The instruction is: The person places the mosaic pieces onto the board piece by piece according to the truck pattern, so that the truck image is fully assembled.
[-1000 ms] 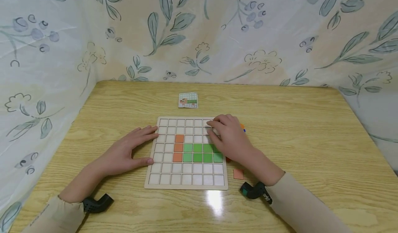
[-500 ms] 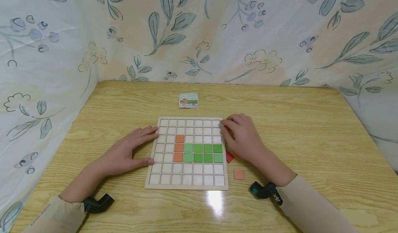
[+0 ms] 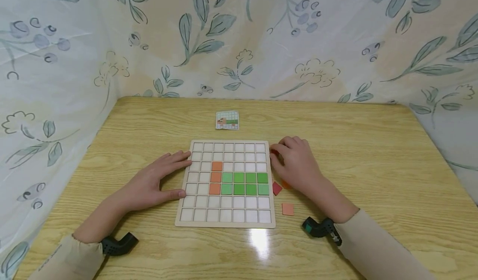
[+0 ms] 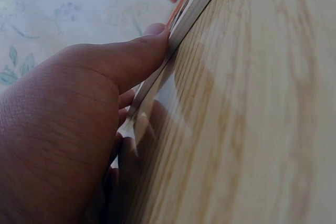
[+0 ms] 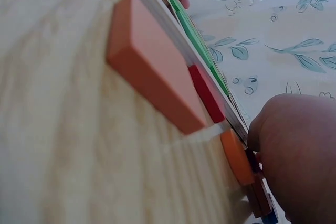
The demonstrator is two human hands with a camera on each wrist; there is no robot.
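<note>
A wooden grid board lies mid-table, bearing a column of orange tiles and two rows of green tiles. My left hand rests against its left edge, fingers extended and thumb touching the side. Beyond the right edge, my right hand has bent fingers low over loose tiles; whether they pinch one is hidden. Beside it lie a red tile and a partly covered orange tile. A salmon tile lies nearer me. The right wrist view also shows a blue piece below the hand.
Behind the board lies a small card printed with a coloured grid pattern. Leaf-patterned cloth hangs behind and beside the wooden table. Black wrist devices sit at both cuffs.
My right hand has moved right, from over the board's upper right corner to beyond its right edge. The right green tiles and the red tile are uncovered. My left hand stays put.
</note>
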